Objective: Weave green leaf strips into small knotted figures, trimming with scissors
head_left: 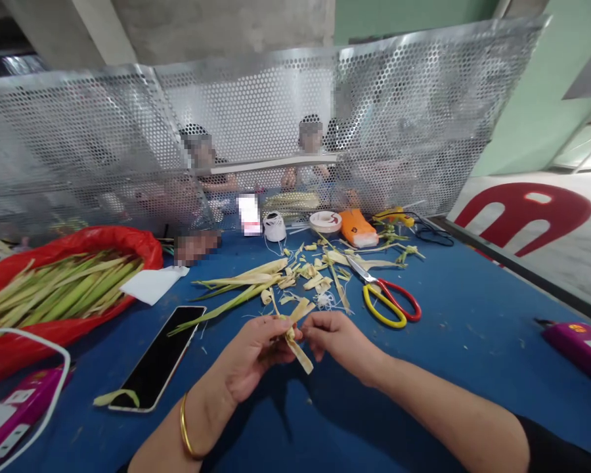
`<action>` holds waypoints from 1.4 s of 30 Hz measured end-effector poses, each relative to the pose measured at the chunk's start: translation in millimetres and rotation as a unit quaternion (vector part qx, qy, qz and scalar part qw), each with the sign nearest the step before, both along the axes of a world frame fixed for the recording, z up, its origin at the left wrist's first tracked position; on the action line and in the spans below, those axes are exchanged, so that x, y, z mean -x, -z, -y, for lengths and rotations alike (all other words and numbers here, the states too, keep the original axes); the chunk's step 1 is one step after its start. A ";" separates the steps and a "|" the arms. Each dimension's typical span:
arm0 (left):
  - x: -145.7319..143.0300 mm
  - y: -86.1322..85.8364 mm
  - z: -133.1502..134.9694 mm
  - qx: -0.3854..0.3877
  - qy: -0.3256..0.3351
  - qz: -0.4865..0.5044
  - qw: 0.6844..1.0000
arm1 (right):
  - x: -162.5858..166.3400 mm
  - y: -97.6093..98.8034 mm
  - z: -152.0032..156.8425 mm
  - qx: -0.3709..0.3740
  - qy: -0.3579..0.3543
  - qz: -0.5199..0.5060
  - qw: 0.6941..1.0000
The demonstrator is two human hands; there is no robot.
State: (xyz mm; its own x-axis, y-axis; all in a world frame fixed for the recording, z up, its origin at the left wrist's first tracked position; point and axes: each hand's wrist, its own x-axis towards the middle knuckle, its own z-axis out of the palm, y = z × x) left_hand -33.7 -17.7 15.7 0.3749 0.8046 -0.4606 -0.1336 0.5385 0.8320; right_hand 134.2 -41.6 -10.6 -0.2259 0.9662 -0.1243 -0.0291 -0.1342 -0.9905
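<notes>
Between the thumb and fingers of my left hand (246, 355) is a small knotted corn husk piece (301, 357), pale strips sticking out above and below. My right hand (342, 341) is closed in a pinch right beside it; whatever the fingertips hold is too small to make out. Just beyond both hands lie husk scraps (320, 279), longer green-yellow husk strips (256, 272) and a tangle of white thread (328, 301). Scissors (387, 305) with one red and one yellow handle rest to the right of the scraps, blades toward the back.
At left are a red bag (150, 253) of husks, a white paper (155, 284) and a black-screened phone (160, 358). A thread spool (274, 227), tape roll (325, 222) and orange pack (358, 228) stand before a perforated metal screen (256, 105). Purple power strips (578, 348) flank the blue table.
</notes>
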 end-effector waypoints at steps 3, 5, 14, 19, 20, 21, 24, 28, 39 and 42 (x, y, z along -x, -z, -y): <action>0.8 0.0 -0.8 0.007 -0.006 0.007 1.000 | -4.8 -1.9 -2.5 -0.031 0.032 0.019 0.999; 1.5 0.5 -1.0 0.016 -0.008 0.016 1.000 | -6.5 -2.3 -2.9 -0.047 0.045 0.033 0.997; 10.4 3.0 -3.5 0.108 0.008 0.160 0.981 | -3.9 3.5 -2.9 -0.042 0.049 -0.025 0.998; 10.2 5.4 0.4 0.077 0.040 0.154 0.984 | 1.6 3.4 1.2 -0.060 0.007 -0.070 0.996; 9.2 6.3 1.4 0.072 0.048 0.146 0.985 | 1.7 4.1 1.6 -0.077 0.013 -0.055 0.995; 8.1 7.3 2.4 0.071 0.055 0.140 0.986 | 1.4 4.9 1.7 -0.101 0.024 -0.029 0.994; 4.4 10.1 4.0 0.077 0.067 0.130 0.986 | -1.5 6.9 1.5 -0.198 0.060 0.074 0.976; 1.7 11.3 3.4 0.075 0.055 0.118 0.989 | -3.2 4.2 1.6 -0.207 0.074 0.083 0.972; 0.0 8.4 2.9 0.039 0.059 0.091 0.993 | 0.6 -5.3 3.6 0.097 0.040 -0.190 0.976; -0.3 7.5 3.4 0.019 0.049 0.070 0.996 | -1.9 -4.1 2.6 0.139 0.015 -0.225 0.964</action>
State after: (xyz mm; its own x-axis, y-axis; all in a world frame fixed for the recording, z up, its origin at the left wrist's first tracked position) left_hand -33.4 -21.1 8.2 0.5141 0.7432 -0.4283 -0.1915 0.5862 0.7872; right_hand 136.1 -44.2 -6.5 -0.2904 0.9164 -0.2753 -0.4547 -0.3853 -0.8030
